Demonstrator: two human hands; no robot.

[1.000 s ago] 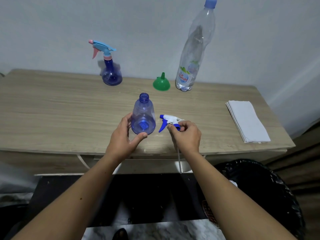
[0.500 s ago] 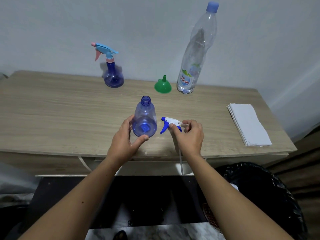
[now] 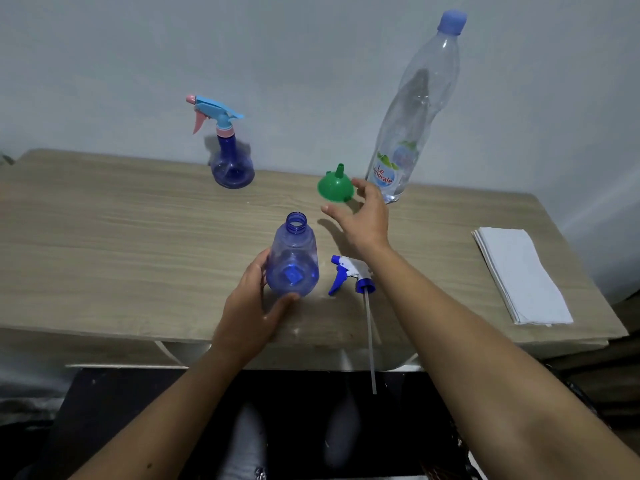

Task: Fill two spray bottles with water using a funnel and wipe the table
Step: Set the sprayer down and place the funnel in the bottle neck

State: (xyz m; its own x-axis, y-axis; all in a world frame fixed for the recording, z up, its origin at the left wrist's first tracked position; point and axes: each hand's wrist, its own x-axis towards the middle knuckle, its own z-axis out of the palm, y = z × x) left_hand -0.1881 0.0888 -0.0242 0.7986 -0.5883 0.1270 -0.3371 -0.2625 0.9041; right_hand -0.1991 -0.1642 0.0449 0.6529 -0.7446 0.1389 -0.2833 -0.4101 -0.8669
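A pale wood-grain tabletop (image 3: 104,237) runs across the scene against a plain wall. At its far right stands a tall clear water bottle (image 3: 412,126) with a blue cap, upright, water showing only near its base. On the right side lies a folded white cloth (image 3: 519,275), well apart from everything else. At the far left-centre stands a capped spray bottle (image 3: 230,161) with a light blue and pink trigger head. Near the front edge, an open spray bottle (image 3: 293,261) of blue-tinted plastic stands upright with its neck uncovered; the left hand (image 3: 249,310) has its grip clamped around the lower left side and base. Just right of it lies the blue and white spray head (image 3: 349,275) on its side, its thin dip tube reaching past the near edge. The right hand (image 3: 363,220) hovers with fingers spread apart, holding nothing, just near of the green funnel (image 3: 335,185), which sits wide end down, spout up, beside the water bottle.
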